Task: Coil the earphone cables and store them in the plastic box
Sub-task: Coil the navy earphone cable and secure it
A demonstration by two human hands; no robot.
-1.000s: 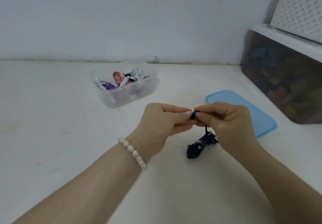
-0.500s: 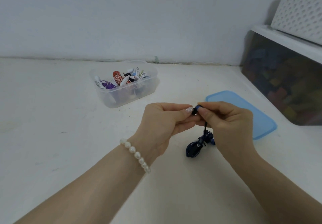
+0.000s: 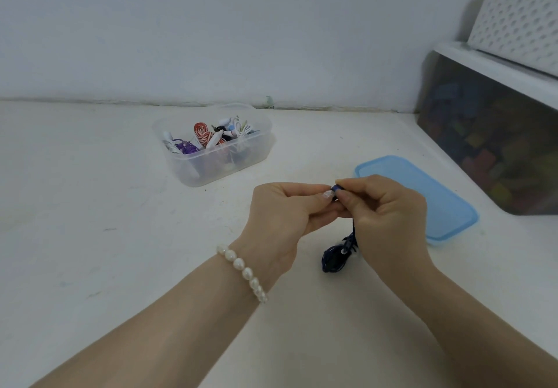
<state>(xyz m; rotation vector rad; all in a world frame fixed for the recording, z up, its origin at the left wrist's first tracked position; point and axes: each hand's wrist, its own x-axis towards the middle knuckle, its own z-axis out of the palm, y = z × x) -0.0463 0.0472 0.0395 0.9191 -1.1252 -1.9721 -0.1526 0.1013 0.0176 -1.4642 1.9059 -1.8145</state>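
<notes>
both hands (image 3: 338,206) pinch the dark blue earphone cable (image 3: 336,256).

Compared with one second ago, the right hand (image 3: 389,215) sits slightly lower over the dangling dark-blue coiled earphone cable (image 3: 336,256), covering more of its upper strands; the blue tip pinched between both hands shows a little more.

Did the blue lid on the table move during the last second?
No. The blue lid lies as before, right of the clear plastic box and beside the dark bin.
</notes>
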